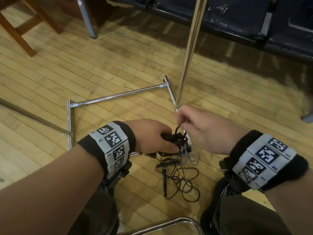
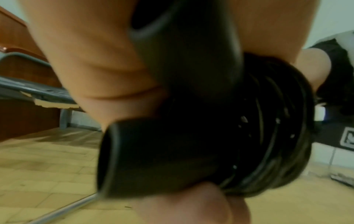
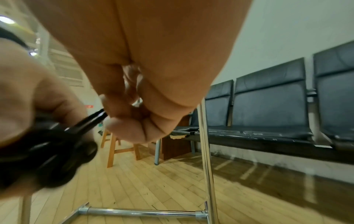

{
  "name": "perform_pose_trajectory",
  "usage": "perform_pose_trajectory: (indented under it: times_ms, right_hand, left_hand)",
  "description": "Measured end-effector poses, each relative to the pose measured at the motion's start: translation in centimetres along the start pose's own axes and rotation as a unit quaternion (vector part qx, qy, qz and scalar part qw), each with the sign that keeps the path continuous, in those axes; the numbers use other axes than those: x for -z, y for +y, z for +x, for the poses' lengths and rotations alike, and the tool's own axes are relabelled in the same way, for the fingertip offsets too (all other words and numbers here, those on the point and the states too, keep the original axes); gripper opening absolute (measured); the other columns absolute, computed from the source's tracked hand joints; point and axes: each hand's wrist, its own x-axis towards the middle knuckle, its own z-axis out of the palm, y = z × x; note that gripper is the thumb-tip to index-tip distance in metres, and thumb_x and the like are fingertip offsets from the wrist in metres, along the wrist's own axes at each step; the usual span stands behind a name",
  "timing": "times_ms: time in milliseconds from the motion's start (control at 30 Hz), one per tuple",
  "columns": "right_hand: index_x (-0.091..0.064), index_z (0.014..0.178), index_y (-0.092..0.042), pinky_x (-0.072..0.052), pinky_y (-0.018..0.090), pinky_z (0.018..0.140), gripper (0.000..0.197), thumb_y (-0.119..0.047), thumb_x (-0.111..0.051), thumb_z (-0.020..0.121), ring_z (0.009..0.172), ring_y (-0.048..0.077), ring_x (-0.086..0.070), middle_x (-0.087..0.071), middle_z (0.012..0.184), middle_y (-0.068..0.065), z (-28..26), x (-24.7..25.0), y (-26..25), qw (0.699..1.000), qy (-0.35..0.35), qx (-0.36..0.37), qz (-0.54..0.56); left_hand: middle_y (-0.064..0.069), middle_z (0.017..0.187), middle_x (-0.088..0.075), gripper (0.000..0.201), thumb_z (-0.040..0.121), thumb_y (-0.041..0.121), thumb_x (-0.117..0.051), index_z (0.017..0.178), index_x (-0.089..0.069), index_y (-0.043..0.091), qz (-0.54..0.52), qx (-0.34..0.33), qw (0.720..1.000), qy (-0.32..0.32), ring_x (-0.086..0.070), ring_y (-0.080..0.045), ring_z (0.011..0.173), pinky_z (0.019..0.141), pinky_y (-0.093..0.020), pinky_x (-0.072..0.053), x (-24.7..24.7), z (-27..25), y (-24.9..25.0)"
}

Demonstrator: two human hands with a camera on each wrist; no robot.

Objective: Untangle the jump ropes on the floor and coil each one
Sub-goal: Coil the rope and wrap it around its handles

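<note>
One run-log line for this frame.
left hand: grips coiled black rope | right hand: pinches rope strand | loose ropes: on floor

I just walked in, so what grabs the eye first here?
Two hands meet low at centre: the left hand grips a wound black jump rope bundle while the right hand pinches one loop of it. Below them, loose tangled cord sprawls on the wooden floor, inside a chrome rack base.

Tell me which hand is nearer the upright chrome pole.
Right. The right hand pinches a cord loop just in front of the upright chrome pole, near its foot. The left hand grips the black rope bundle farther left of it.
</note>
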Motion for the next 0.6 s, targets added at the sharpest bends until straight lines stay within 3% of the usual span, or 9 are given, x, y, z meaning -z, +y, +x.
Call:
perform_pose_trajectory:
  times_ms: [100,200,300,400,500,600]
  right_hand:
    - [-0.051,0.102,-0.037,-0.045,0.027,0.057,0.014,-0.024,-0.046,0.105,0.068,0.002,-0.055,-0.060,0.082,-0.008,0.0,1.1,0.8,0.994,0.085,-0.028,0.067]
    - [-0.058,0.107,-0.025,-0.051,0.029,0.057,0.013,-0.016,-0.048,0.105,0.060,0.004,-0.055,-0.061,0.078,0.000,0.3,1.6,1.3,0.966,0.175,-0.061,0.182]
    - [-0.067,0.109,-0.018,-0.054,0.020,0.060,0.015,-0.020,-0.052,0.105,0.065,0.004,-0.060,-0.066,0.086,0.002,0.5,1.3,1.1,0.953,0.144,-0.061,0.259]
    - [-0.073,0.099,-0.017,-0.051,0.023,0.060,0.022,-0.026,-0.054,0.105,0.065,0.003,-0.058,-0.069,0.082,-0.006,0.7,0.9,1.3,0.961,0.102,-0.044,0.252]
    - [-0.074,0.096,-0.011,-0.046,0.025,0.056,0.026,-0.024,-0.054,0.105,0.062,0.007,-0.056,-0.067,0.076,-0.004,0.9,0.9,1.6,0.949,0.120,-0.039,0.289]
    - [-0.070,0.094,-0.003,-0.042,0.030,0.054,0.027,-0.020,-0.052,0.106,0.060,0.015,-0.054,-0.062,0.074,0.003,0.9,1.3,2.0,0.913,0.179,-0.058,0.362]
  left_hand:
    - [0.002,0.094,-0.076,0.043,0.091,0.077,-0.053,0.106,-0.064,0.039,-0.020,-0.004,1.000,0.003,-0.077,-0.018,0.083,0.078,-0.042,-0.066,0.0,-0.2,-0.1]
    - [0.004,0.087,-0.074,0.049,0.090,0.080,-0.050,0.105,-0.066,0.035,-0.048,-0.037,0.994,0.086,-0.072,-0.011,0.074,0.070,-0.033,-0.063,0.7,-0.2,0.0]
    - [0.009,0.078,-0.069,0.051,0.090,0.081,-0.048,0.098,-0.065,0.033,-0.057,-0.047,0.988,0.133,-0.064,-0.003,0.066,0.063,-0.027,-0.052,0.4,-0.1,0.3]
    - [0.011,0.074,-0.067,0.054,0.091,0.082,-0.042,0.090,-0.065,0.033,-0.090,-0.049,0.984,0.145,-0.063,-0.003,0.066,0.067,-0.029,-0.052,-0.1,0.1,0.6]
    - [0.012,0.074,-0.066,0.049,0.094,0.079,-0.041,0.085,-0.062,0.036,-0.111,-0.059,0.980,0.156,-0.062,-0.003,0.066,0.067,-0.029,-0.051,0.0,0.2,0.6]
    - [0.010,0.076,-0.069,0.045,0.096,0.075,-0.043,0.087,-0.062,0.035,-0.136,-0.075,0.971,0.180,-0.063,-0.004,0.064,0.065,-0.029,-0.052,0.1,0.2,0.4]
